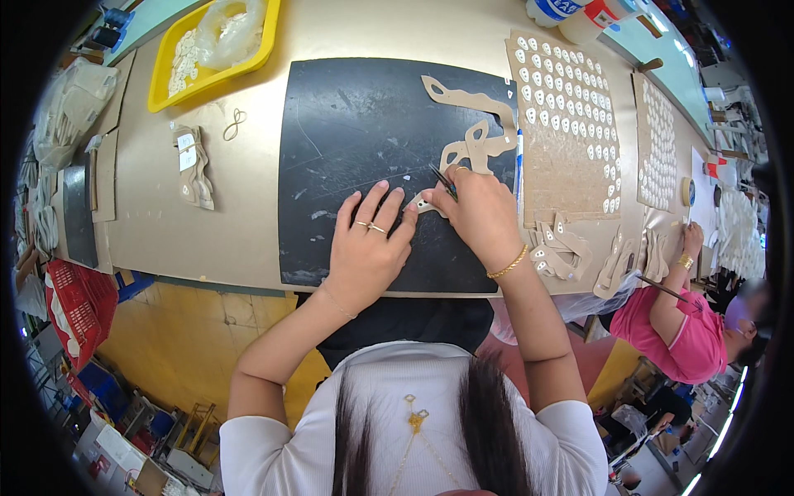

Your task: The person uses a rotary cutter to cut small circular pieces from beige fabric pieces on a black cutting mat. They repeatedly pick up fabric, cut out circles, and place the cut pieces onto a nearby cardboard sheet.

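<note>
On a black cutting mat point(339, 124) lie several beige cut pieces with curved outlines and holes. My left hand point(370, 240) rests on the mat with its fingers spread. Its tips near the right press against the end of a small beige piece point(427, 204) that carries a white patch with dark dots. Closed around slim dark tweezers point(442, 180), my right hand point(484, 215) works just above that piece. Beyond it lie a looped beige piece point(476, 147) and a longer wavy one point(463, 100). My right fingers partly cover the nearer pieces.
A yellow tray point(155, 91) with small white parts and a plastic bag stands far left. Bundled beige pieces point(197, 169) lie left of the mat. To the right are a brown board point(571, 165) with rows of white patches and a pile of pieces point(558, 248). Another person point(682, 331) sits at right.
</note>
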